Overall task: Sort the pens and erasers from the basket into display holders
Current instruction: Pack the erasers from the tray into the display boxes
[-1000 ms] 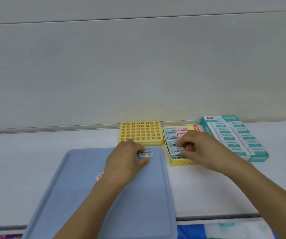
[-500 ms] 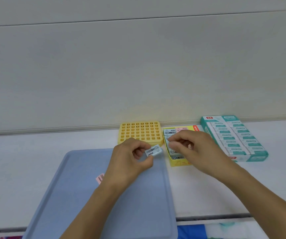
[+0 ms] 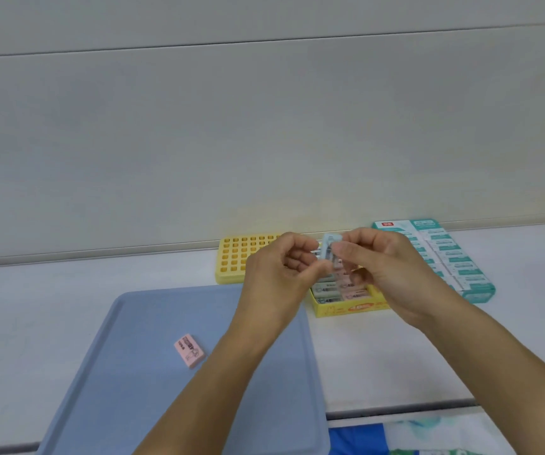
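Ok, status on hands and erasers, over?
Left hand and right hand pinching small pale-blue eraser above yellow eraser box. Pink eraser left on blue tray. Nothing blocking.

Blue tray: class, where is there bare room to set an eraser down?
The blue tray is bare except for the pink eraser; the left forearm crosses its right side. The yellow box is crowded.

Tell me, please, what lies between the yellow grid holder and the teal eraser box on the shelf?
In the head view, the yellow eraser box lies between the yellow grid holder and teal eraser box.
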`<state>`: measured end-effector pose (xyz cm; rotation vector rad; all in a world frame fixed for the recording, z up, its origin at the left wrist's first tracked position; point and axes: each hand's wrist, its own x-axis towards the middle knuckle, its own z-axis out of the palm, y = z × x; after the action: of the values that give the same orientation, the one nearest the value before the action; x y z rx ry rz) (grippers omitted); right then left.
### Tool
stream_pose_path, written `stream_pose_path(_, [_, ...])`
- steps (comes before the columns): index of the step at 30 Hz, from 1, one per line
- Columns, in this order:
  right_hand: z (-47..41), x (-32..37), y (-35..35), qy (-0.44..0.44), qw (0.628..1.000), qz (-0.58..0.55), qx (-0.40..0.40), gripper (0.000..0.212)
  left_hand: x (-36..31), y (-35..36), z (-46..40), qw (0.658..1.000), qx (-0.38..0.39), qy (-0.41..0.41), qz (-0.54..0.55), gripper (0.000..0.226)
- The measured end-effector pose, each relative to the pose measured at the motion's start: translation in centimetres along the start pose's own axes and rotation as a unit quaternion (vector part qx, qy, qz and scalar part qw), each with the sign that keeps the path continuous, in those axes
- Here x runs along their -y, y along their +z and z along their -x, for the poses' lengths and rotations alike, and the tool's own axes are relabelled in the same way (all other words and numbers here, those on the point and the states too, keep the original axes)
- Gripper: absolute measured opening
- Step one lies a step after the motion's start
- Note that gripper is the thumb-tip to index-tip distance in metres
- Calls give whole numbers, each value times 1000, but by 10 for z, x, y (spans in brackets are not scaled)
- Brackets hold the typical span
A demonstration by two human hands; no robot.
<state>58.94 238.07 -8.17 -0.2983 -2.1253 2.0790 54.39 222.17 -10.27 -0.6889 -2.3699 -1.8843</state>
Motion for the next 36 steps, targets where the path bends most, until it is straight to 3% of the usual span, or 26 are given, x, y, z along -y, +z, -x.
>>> stream_pose_path(3, [-4, -1, -15, 5, 997, 70, -44, 14, 8, -6, -13, 983, 82, 7, -163, 12])
stream_pose_path(6, [-4, -8, -27, -1, 986, 166, -19, 14, 9, -3, -19, 941, 177, 17, -289, 13])
stream_pose_path(8, [-1, -12, -30, -2, 981, 191, 15, 11, 9, 1, -21, 930, 184, 14, -319, 12])
stream_pose_path(12, [0, -17, -28, 2, 966, 252, 64, 25, 14, 6, -23, 938, 159, 13, -308, 6])
stream_pose_path(29, [-8, -25, -16, -68, 913, 396, 73, 18, 33, 5, -25, 955, 158, 49, -246, 7])
stream_pose_path(36, [3, -23, -21, -124, 870, 457, 141, 14, 35, 7, -26, 953, 162, 37, -254, 9])
